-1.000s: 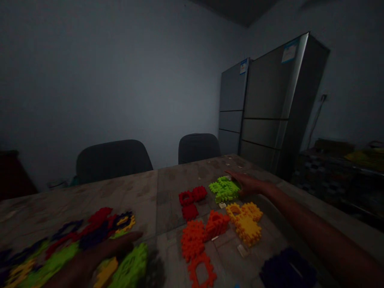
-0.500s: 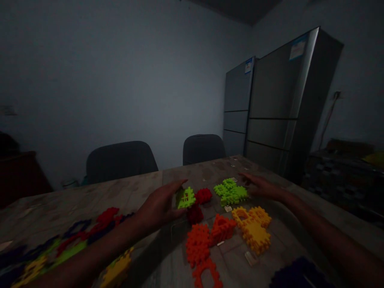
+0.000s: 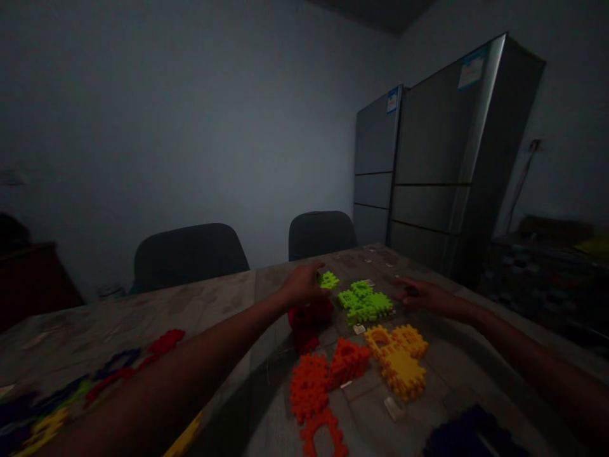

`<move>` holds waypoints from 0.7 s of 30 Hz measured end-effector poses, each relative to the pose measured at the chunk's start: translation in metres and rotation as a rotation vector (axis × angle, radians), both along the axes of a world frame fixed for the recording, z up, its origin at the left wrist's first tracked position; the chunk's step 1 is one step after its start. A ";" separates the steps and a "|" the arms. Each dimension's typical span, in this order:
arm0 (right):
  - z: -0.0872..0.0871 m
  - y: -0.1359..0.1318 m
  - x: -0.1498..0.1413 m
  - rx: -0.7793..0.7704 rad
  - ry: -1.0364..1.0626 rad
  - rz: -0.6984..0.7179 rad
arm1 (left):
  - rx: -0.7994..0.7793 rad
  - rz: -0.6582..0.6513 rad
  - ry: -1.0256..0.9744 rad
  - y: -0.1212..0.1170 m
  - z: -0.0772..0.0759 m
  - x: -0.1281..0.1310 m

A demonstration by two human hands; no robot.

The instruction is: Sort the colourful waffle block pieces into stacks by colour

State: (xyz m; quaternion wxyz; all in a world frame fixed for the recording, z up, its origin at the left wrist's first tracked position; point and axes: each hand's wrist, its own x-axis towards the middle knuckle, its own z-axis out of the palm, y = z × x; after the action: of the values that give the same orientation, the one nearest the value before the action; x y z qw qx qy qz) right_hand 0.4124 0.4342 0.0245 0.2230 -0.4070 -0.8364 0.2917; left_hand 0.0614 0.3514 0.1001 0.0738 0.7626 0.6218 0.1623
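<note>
My left hand (image 3: 304, 285) reaches over the red toothed blocks (image 3: 309, 320) and grips a lime-green toothed building block (image 3: 329, 280) between thumb and fingers. Just right of it lies a pile of lime-green toothed blocks (image 3: 365, 303) on the table. Beside that pile's right side is my right hand (image 3: 419, 295), holding nothing, its fingers partly bent and apart. Nearer to me are yellow blocks (image 3: 402, 358), an orange group of blocks (image 3: 311, 387) and a dark blue pile (image 3: 473, 435).
Mixed coloured blocks (image 3: 111, 371) lie on the left of the table (image 3: 228, 292), partly behind my left forearm. Two dark chairs (image 3: 190, 254) stand at the far edge. Tall fridges (image 3: 435, 146) rise behind on the right.
My left hand has moved away from me and to the right with the green block, towards the green pile. My right hand has shifted slightly right, its fingers more bent.
</note>
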 end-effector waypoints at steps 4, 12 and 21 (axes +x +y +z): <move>0.006 0.007 0.003 0.001 -0.014 0.004 | -0.073 0.002 0.022 0.033 -0.014 0.032; -0.005 -0.003 -0.001 0.027 -0.039 0.030 | -0.185 0.010 0.036 0.061 -0.039 0.055; -0.010 0.004 -0.017 0.067 -0.085 -0.030 | -0.158 0.016 -0.017 0.065 -0.042 0.046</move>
State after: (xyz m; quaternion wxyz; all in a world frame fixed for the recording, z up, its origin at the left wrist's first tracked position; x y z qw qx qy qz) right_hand 0.3954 0.4380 0.0141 0.2051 -0.4238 -0.8482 0.2427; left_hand 0.1071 0.4168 0.0577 0.1378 0.7480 0.6380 0.1200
